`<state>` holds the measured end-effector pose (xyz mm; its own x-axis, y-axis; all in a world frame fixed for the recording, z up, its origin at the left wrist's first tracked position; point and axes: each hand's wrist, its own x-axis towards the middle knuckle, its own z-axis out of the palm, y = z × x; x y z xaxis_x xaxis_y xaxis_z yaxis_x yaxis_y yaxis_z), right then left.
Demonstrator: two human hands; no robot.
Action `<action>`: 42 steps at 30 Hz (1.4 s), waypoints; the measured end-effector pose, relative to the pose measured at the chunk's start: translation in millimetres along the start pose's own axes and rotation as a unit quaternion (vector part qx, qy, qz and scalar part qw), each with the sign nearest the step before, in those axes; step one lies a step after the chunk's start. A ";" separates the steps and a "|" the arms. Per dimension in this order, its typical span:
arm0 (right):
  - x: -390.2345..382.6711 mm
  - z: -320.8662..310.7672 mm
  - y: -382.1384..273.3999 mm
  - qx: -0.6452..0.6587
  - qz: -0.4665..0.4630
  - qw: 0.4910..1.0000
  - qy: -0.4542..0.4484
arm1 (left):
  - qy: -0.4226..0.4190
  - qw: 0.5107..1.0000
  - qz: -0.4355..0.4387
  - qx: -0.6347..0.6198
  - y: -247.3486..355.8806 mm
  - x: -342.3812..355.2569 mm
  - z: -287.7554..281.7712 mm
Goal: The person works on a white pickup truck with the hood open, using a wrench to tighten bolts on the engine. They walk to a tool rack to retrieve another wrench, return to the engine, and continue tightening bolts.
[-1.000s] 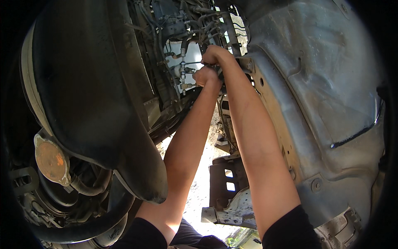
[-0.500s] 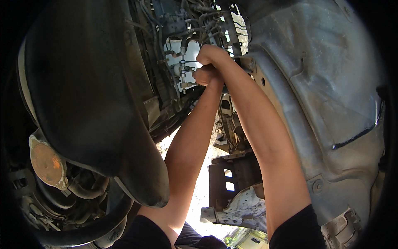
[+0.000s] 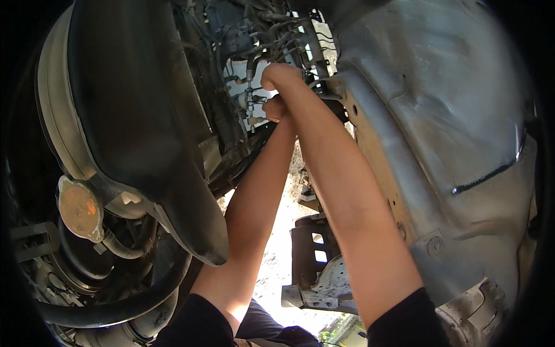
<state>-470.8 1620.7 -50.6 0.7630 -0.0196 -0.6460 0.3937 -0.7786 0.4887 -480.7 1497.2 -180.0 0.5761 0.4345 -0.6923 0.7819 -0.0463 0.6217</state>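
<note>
Both arms reach forward into a vehicle's engine bay. My right hand (image 3: 281, 76) is curled closed at the far end, its fingers turned away. Just below it, my left hand (image 3: 274, 108) is also closed, partly covered by the right wrist. What either one grips is hidden. A metal pipe fitting (image 3: 250, 99) stands close to the left of both hands, against a pale gap. Something thin and dark seems to run from the fitting toward the right hand, too small to name.
A large black plastic duct (image 3: 127, 115) fills the left side. Below it sit a rusty round cap (image 3: 81, 209) and a thick black hose (image 3: 124, 309). Grey body sheet metal (image 3: 451, 127) walls the right. Several hoses and pipes (image 3: 277, 34) crowd the far end.
The view has shifted slightly, so hands and arms appear a little further left and more of the duct's pale side shows. Both hands stay closed beside the pipe fitting.
</note>
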 end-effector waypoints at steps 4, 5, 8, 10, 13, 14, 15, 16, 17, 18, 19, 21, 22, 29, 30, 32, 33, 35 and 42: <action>-18.7 -11.1 21.6 0.100 0.063 0.991 0.060 | -0.066 0.994 0.083 0.038 -9.2 -12.0 -34.9; -26.2 -13.0 29.5 0.135 0.095 0.984 0.065 | -0.087 0.990 0.108 0.040 -10.7 -16.1 -40.9; -61.3 6.3 52.8 0.252 0.174 0.938 0.162 | -0.026 0.814 -0.248 -0.525 -2.8 -19.6 -39.4; -88.7 37.8 55.9 0.309 0.218 0.899 0.221 | -0.037 0.861 -0.221 -0.457 -5.6 -11.8 -30.8; -127.5 90.3 64.8 0.374 0.270 0.850 0.255 | -0.057 0.950 -0.105 -0.290 -14.0 6.4 -14.8; -134.9 105.5 67.1 0.374 0.290 0.851 0.229 | -0.061 0.961 -0.083 -0.258 -14.4 9.4 -10.5; -139.6 119.5 69.5 0.379 0.291 0.852 0.214 | -0.062 0.958 -0.091 -0.266 -15.6 9.3 -7.7; -139.5 130.0 70.9 0.360 0.264 0.875 0.186 | -0.053 0.910 -0.157 -0.379 -14.3 6.9 -6.1; -137.8 139.3 70.5 0.344 0.228 0.896 0.163 | -0.028 0.845 -0.220 -0.486 -12.3 2.3 -6.5; -134.9 146.5 70.9 0.323 0.207 0.914 0.134 | -0.039 0.872 -0.195 -0.448 -12.0 -1.1 -10.7; -125.5 150.0 67.5 0.328 0.168 0.923 0.114 | -0.050 0.896 -0.170 -0.408 -12.2 -5.2 -16.3; -104.9 152.7 59.8 0.344 0.098 0.921 0.155 | -0.093 0.981 -0.044 -0.161 -15.0 -13.5 -28.8; -93.5 151.3 56.0 0.358 0.093 0.919 0.133 | -0.083 0.991 -0.005 -0.107 -16.6 -13.8 -36.3; -58.6 138.8 59.5 0.305 0.069 0.941 0.133 | -0.063 0.782 -0.231 -0.575 -8.2 -4.6 -42.3; -55.8 136.4 61.2 0.302 0.068 0.942 0.130 | -0.042 0.777 -0.233 -0.583 -6.9 -3.5 -40.7; -50.0 131.4 63.5 0.303 0.058 0.944 0.119 | -0.031 0.776 -0.230 -0.586 -7.4 1.0 -42.7; -47.4 128.9 64.3 0.304 0.051 0.945 0.111 | -0.031 0.751 -0.229 -0.619 -7.8 2.1 -43.7; -43.6 125.3 63.9 0.286 0.046 0.951 0.105 | -0.040 0.699 -0.250 -0.669 -7.9 3.4 -46.0; -51.6 118.4 57.0 0.281 0.023 0.954 0.106 | -0.161 0.679 -0.219 -0.683 -12.2 -2.9 -64.8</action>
<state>-548.5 1503.0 -58.8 0.8825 0.0193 -0.4699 0.0662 -0.9943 0.0835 -507.4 1554.7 -161.9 0.5540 -0.0907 -0.8276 0.0721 0.9955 -0.0608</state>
